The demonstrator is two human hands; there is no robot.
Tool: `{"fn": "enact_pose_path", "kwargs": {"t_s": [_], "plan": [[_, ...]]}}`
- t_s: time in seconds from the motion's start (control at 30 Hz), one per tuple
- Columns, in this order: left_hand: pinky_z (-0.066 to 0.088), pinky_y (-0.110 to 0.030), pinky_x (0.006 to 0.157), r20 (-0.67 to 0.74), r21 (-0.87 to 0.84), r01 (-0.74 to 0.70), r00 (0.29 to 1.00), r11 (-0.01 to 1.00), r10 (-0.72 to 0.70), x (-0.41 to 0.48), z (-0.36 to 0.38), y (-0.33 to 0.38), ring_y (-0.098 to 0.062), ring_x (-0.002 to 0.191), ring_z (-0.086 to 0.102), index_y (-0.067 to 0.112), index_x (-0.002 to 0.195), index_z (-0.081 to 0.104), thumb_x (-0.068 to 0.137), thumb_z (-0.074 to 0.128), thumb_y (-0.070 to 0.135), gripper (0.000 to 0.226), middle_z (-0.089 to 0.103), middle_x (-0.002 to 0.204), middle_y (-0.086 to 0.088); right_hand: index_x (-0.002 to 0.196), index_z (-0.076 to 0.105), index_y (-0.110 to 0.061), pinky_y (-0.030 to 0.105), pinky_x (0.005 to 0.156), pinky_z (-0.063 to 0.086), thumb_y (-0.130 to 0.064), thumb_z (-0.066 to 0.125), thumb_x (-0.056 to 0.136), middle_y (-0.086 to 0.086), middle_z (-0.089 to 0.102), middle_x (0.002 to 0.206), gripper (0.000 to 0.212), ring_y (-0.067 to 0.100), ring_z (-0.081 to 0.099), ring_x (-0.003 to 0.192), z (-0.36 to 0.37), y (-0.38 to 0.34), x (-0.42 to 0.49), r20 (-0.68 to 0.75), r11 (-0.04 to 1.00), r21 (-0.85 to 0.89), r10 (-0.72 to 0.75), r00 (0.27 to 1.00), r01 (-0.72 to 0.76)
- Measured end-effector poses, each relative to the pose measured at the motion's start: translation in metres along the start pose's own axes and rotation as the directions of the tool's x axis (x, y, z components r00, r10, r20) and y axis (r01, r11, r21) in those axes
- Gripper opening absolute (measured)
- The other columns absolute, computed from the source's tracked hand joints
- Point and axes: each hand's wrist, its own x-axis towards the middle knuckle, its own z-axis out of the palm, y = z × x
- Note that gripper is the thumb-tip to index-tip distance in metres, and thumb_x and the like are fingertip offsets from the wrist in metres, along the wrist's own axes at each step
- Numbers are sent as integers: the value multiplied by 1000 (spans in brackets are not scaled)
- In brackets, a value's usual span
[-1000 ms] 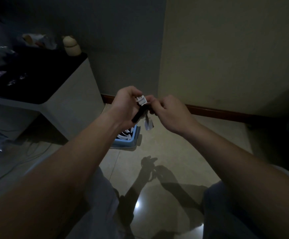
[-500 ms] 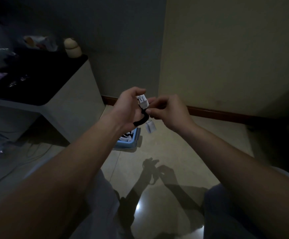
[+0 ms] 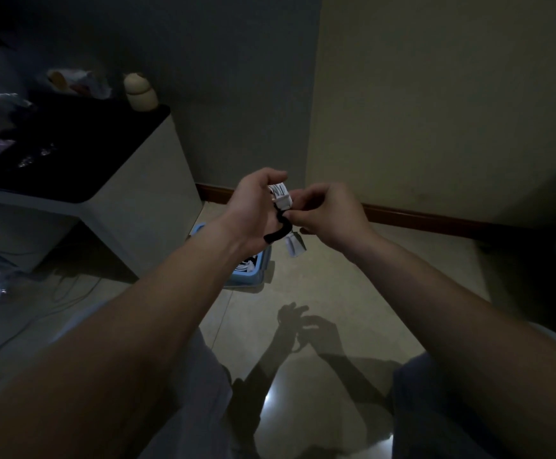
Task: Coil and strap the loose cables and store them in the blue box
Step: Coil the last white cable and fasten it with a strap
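White cord folded into a short cable bundle (image 3: 281, 195) sits in the left hand (image 3: 253, 210), held up in front of the person, above the floor and just ahead of the blue box (image 3: 253, 278). The fingers curl round it and the thumb is closed over its top. The bundle's long axis runs roughly up and down, tipped slightly away, with its upper end poking out above the left fist and pointing toward the wall corner. A black strap (image 3: 278, 231) crosses the bundle's lower part. Its free tail points down and to the left, ending against the heel of the left hand. The right hand (image 3: 333, 217) pinches the strap between thumb and fingertips just beside the bundle, the other fingers loosely curled. A small pale flap (image 3: 294, 245) hangs below the pinch. In this dim light it may be a label or the cable's end. The blue box stands on the tiled floor (image 3: 336, 293) beside a white cabinet (image 3: 144, 180) with a black top, partly hidden by the left wrist, with coiled cables inside it. A loose wire (image 3: 71, 293) trails over the floor at left. Compared with a second ago, the strap no longer runs straight between the hands but bends in a hook, more of the white bundle shows above the fist, and the right hand's knuckles have drawn slightly off the left hand.
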Motion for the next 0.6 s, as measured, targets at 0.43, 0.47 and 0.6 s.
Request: {"fn": "enact_pose_path", "kwargs": {"t_s": [0.43, 0.47, 0.6], "plan": [[55, -35, 87, 26, -32, -23, 999, 999, 24, 0, 2, 5, -30, 90, 68, -10, 109, 52, 102, 36, 28, 42, 67, 97, -23, 69, 64, -13, 15, 56, 50, -4, 82, 73, -13, 69, 61, 21, 0, 67, 61, -3, 0, 0, -29, 997, 70, 41, 999, -39], [56, -34, 79, 23, -33, -20, 1000, 999, 20, 1, 2, 6, -28, 84, 69, -5, 101, 52, 102, 37, 28, 36, 67, 89, -20, 69, 64, -13, 18, 57, 51, -6, 83, 72, -9, 68, 61, 20, 3, 66, 61, -3, 0, 1, -44, 998, 55, 42, 998, -40], [42, -33, 88, -6, 40, -25, 1000, 999, 26, 1, 1, 9, -27, 93, 55, 5, 97, 51, 100, 41, 25, 23, 54, 93, -14, 75, 68, -6, 34, 61, 53, -6, 82, 72, 6, 68, 69, 15, 12, 61, 62, -8, -2, 3, -89, 999, 21, 36, 995, -35]]}}
